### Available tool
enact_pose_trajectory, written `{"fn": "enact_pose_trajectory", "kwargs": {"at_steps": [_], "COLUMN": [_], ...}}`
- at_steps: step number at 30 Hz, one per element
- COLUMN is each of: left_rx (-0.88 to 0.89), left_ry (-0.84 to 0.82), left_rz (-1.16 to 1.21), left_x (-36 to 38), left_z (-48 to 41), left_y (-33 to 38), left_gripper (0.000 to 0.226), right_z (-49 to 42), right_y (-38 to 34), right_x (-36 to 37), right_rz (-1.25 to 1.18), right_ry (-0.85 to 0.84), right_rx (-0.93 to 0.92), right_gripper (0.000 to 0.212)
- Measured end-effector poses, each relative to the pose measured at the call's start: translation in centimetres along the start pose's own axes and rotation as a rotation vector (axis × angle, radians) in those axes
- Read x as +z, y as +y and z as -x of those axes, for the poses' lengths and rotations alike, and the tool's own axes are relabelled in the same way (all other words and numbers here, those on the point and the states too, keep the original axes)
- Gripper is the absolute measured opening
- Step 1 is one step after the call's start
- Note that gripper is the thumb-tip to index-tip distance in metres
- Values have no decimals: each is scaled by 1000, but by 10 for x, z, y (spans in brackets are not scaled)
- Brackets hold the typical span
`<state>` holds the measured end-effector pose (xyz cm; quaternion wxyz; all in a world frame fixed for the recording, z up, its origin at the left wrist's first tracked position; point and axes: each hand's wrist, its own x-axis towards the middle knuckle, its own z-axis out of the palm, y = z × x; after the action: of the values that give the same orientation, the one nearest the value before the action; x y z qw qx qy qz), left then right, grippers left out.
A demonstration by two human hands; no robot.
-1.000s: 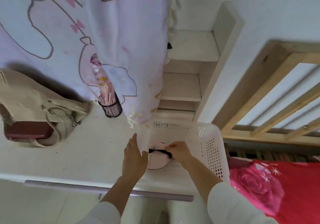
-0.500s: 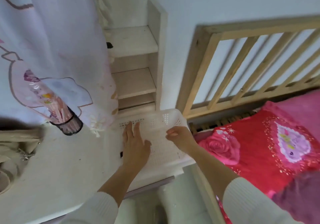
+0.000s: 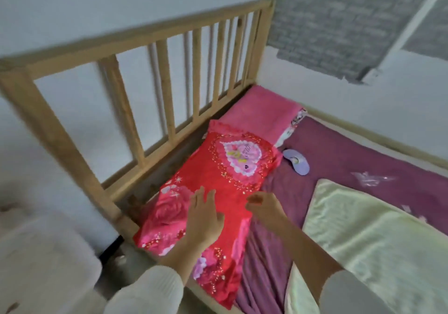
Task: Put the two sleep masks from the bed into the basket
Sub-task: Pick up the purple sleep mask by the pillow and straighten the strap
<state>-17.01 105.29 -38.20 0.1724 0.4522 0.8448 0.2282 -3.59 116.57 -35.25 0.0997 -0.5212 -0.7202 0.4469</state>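
A lilac sleep mask (image 3: pixel 296 161) lies on the purple bedsheet (image 3: pixel 351 158), just right of the red pillow's far corner. My left hand (image 3: pixel 203 216) hovers over the red pillow (image 3: pixel 218 187) with its fingers spread and nothing in it. My right hand (image 3: pixel 263 205) is held beside it over the pillow's right edge, fingers loosely curled, holding nothing. Both hands are well short of the mask. The white basket (image 3: pixel 41 260) shows only as a blurred shape at the lower left. The other sleep mask is out of view.
A wooden slatted headboard (image 3: pixel 150 78) runs along the bed's left side. A pink pillow (image 3: pixel 264 115) lies behind the red one. A pale green blanket (image 3: pixel 378 241) covers the bed at the right. A crumpled clear wrapper (image 3: pixel 371 179) lies on the sheet.
The view has swung right from the basket on the table to the bed. Both hands left the basket, where a pink mask was set down, and now hover over the red pillow.
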Motion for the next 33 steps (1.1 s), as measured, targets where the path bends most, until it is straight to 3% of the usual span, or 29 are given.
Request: {"fn": "enact_pose_trajectory", "kwargs": {"at_steps": [9, 15, 21, 26, 30, 33], "left_rx": [95, 124, 188, 332, 459, 506], "left_ry": [-259, -428, -488, -489, -484, -446], "left_rz": [-89, -117, -193, -347, -442, -485], "left_x": [122, 179, 246, 323, 370, 391], "left_z": [-120, -212, -312, -379, -409, -414], "left_y": [123, 141, 137, 113, 87, 70], "left_gripper": [65, 65, 65, 67, 63, 60], "right_z": [-115, -192, -291, -378, -431, -462], "right_y": [123, 173, 214, 260, 297, 316], "right_x": [-116, -139, -150, -146, -136, -125], "right_rz": [29, -24, 28, 171, 400, 491], "right_ry": [64, 12, 32, 45, 63, 134], "right_rx": [252, 429, 510, 465, 335, 293], "right_gripper": [16, 31, 25, 36, 69, 81]}}
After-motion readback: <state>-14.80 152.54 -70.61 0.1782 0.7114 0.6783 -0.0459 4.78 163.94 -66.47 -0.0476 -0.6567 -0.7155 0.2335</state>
